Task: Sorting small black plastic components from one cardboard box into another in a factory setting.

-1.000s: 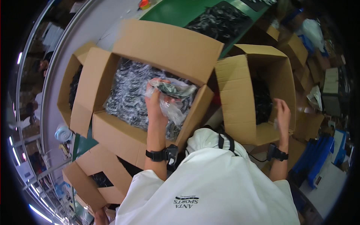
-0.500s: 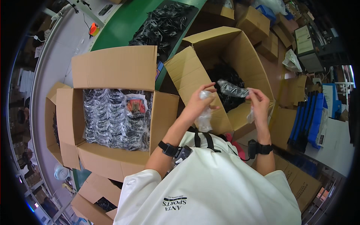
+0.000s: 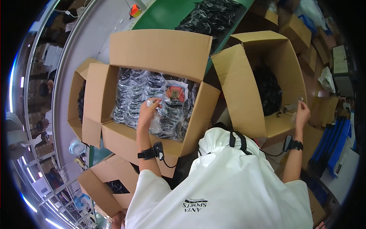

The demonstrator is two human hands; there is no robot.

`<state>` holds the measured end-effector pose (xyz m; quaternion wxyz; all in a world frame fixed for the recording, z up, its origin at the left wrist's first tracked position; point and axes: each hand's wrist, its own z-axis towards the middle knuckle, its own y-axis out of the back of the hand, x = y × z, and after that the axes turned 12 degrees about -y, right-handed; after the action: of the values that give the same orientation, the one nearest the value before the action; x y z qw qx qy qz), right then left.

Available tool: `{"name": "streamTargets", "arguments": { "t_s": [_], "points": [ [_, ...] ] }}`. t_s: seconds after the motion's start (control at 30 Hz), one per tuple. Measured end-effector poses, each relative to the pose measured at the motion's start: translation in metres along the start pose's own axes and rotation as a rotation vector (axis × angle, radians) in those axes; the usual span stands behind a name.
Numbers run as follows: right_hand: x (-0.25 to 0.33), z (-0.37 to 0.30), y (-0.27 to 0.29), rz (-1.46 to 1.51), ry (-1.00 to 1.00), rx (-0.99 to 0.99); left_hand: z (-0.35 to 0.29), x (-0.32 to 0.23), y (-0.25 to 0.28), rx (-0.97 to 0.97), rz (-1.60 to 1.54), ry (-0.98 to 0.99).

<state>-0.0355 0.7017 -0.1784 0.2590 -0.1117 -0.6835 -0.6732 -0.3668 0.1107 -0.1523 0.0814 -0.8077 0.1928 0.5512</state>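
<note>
The left hand (image 3: 146,112) is closed around crumpled clear plastic bags (image 3: 155,125) — held over the packed carton (image 3: 160,47), above its rows of bagged black pieces (image 3: 131,93) and a red printed sheet (image 3: 176,92). The right hand (image 3: 303,113) has its fingertips pinched on a wisp of clear plastic (image 3: 294,117), at the right side of the deep carton (image 3: 238,91), where loose black pieces (image 3: 268,91) lie. Farther out, a green bench (image 3: 158,17) carries a black heap (image 3: 209,17) — beside it, an orange-and-yellow object (image 3: 135,11).
</note>
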Motion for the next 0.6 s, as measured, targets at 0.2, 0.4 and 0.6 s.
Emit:
{"name": "streamTargets", "arguments": {
  "t_s": [0.2, 0.4, 0.6],
  "points": [
    [0.032, -0.014, 0.001, -0.315, -0.02, 0.12, 0.07, 0.057, 0.036, -0.285, 0.716, -0.225],
    [-0.009, -0.013, -0.028, -0.076, 0.138, 0.126, 0.125, 0.049, -0.005, -0.329, 0.897, -0.491],
    [0.004, -0.024, -0.027, -0.179, 0.091, 0.36, 0.141, 0.066, -0.008, -0.249, 0.931, -0.495]
  ]
}}
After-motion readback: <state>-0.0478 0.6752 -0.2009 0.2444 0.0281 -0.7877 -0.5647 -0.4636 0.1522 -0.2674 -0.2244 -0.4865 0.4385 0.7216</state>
